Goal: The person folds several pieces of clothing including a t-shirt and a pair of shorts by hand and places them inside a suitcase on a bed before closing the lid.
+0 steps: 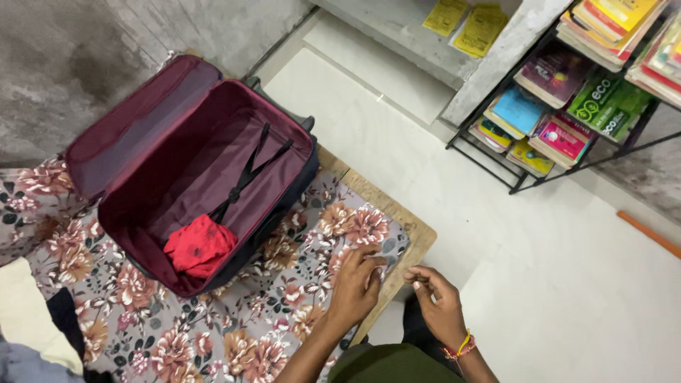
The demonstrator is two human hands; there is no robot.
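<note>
Left hand (355, 282) flat, fingers curled; right hand (436, 298) loosely curled, grip empty.

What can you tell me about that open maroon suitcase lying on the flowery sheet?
The maroon fabric suitcase lies open on the floral bedsheet, its lid folded back toward the grey wall. The lining looks like smooth maroon cloth. Black crossed straps hang loose and unbuckled inside. A crumpled red garment sits in the near corner; otherwise the inside is bare. Neither hand touches it.

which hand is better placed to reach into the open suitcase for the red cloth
Left, probably. The left hand rests on the floral sheet, nearer the suitcase and red cloth; the right hand hangs past the edge.
</note>
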